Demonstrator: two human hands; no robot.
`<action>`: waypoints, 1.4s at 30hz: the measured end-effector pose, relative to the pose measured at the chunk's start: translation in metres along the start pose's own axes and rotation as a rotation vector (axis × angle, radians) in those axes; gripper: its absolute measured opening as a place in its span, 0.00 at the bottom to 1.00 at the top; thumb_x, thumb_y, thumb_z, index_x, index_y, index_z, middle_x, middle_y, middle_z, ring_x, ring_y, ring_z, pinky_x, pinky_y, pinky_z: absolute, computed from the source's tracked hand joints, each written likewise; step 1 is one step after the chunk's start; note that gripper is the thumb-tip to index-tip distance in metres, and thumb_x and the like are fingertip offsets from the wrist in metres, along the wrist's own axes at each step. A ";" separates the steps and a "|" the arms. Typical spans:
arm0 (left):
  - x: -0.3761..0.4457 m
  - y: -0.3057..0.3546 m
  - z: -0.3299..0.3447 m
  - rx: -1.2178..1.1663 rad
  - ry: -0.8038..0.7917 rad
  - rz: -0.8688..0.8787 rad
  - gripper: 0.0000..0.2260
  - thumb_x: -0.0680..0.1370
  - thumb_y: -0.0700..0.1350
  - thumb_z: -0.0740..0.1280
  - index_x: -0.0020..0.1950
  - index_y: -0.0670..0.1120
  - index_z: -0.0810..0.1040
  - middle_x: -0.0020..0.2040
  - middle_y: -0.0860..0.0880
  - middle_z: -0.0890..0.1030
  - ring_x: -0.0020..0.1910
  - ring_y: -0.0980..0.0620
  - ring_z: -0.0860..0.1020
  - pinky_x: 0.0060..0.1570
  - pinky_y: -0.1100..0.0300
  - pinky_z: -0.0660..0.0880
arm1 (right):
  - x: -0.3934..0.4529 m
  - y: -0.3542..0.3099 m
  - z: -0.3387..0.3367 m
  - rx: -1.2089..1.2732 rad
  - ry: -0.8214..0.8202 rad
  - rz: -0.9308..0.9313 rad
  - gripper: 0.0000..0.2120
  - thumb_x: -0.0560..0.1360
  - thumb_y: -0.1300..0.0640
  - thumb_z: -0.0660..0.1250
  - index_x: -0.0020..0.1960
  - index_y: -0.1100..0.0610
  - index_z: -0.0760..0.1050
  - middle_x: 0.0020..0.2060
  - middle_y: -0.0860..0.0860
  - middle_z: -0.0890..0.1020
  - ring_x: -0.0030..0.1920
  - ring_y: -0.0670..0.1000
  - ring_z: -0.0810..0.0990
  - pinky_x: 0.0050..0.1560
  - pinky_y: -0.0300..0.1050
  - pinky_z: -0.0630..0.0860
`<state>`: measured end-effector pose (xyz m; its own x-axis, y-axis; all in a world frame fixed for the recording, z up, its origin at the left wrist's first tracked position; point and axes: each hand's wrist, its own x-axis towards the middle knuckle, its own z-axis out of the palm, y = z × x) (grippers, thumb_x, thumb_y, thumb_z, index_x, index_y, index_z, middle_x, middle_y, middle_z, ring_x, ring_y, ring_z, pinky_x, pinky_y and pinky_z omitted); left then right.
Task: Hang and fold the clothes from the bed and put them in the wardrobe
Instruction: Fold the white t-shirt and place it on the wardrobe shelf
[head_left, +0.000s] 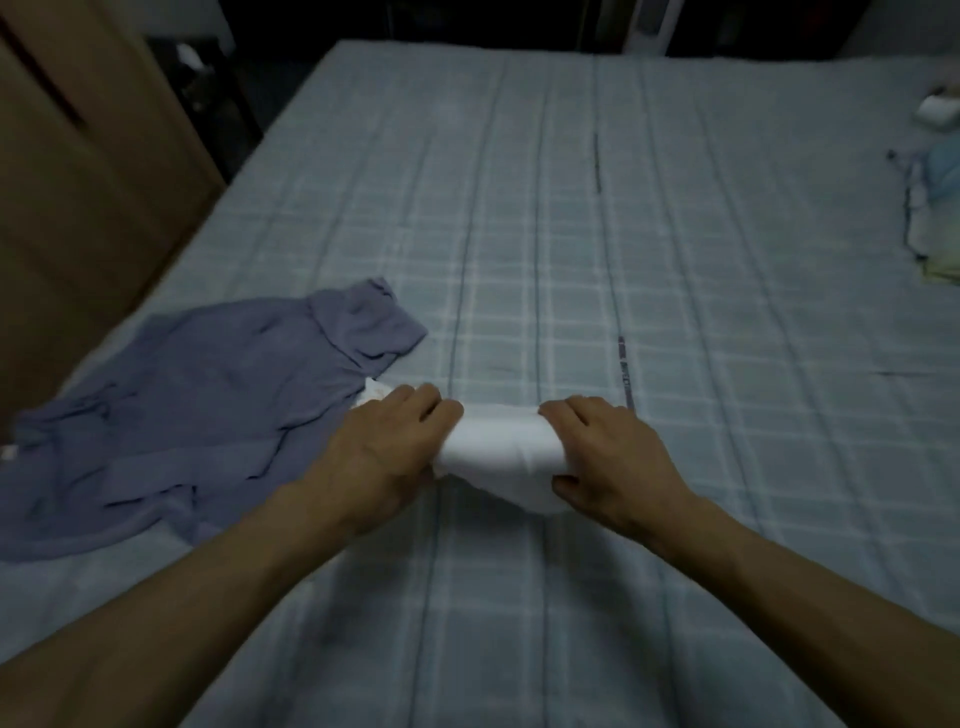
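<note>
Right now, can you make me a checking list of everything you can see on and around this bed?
Surface: pale blue checked bedsheet, spread flat, a few creases.
Job's things: white cloth garment, folded into a thick bundle, held at both ends; purple-grey soft garment, crumpled and unfolded, lying left of it.
Clutter: small stack of pale folded fabrics at the right edge; small white object beyond it, too blurred to name.
Grips: left hand curled round the bundle's left end; right hand curled round its right end.
Cables: nothing seen.
Surroundings: brown wooden panel on the left; dark room beyond the bed.
</note>
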<state>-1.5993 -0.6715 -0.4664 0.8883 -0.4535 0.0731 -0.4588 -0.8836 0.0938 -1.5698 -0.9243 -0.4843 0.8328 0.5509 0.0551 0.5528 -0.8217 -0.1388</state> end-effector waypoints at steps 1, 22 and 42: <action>-0.009 0.006 -0.023 0.006 -0.012 -0.014 0.22 0.60 0.41 0.77 0.52 0.45 0.77 0.46 0.45 0.77 0.40 0.43 0.77 0.25 0.52 0.73 | -0.005 -0.009 -0.021 0.005 0.004 -0.014 0.29 0.60 0.50 0.76 0.59 0.53 0.73 0.52 0.51 0.77 0.47 0.55 0.76 0.39 0.46 0.73; -0.265 0.113 -0.408 0.269 0.312 -0.383 0.22 0.62 0.37 0.73 0.55 0.45 0.76 0.50 0.45 0.73 0.44 0.43 0.74 0.27 0.50 0.76 | -0.076 -0.233 -0.383 -0.016 0.303 -0.513 0.29 0.57 0.51 0.74 0.56 0.52 0.71 0.48 0.50 0.75 0.44 0.55 0.74 0.38 0.49 0.73; -0.720 0.151 -0.529 0.593 0.407 -0.992 0.27 0.58 0.39 0.79 0.55 0.44 0.77 0.51 0.44 0.74 0.47 0.43 0.75 0.27 0.55 0.73 | -0.152 -0.689 -0.406 0.222 0.407 -1.194 0.22 0.69 0.43 0.72 0.57 0.54 0.73 0.48 0.51 0.74 0.45 0.52 0.74 0.38 0.46 0.72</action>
<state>-2.3202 -0.4169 0.0205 0.7264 0.4224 0.5421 0.5886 -0.7896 -0.1734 -2.0643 -0.5015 0.0042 -0.2026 0.8100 0.5503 0.9761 0.2125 0.0465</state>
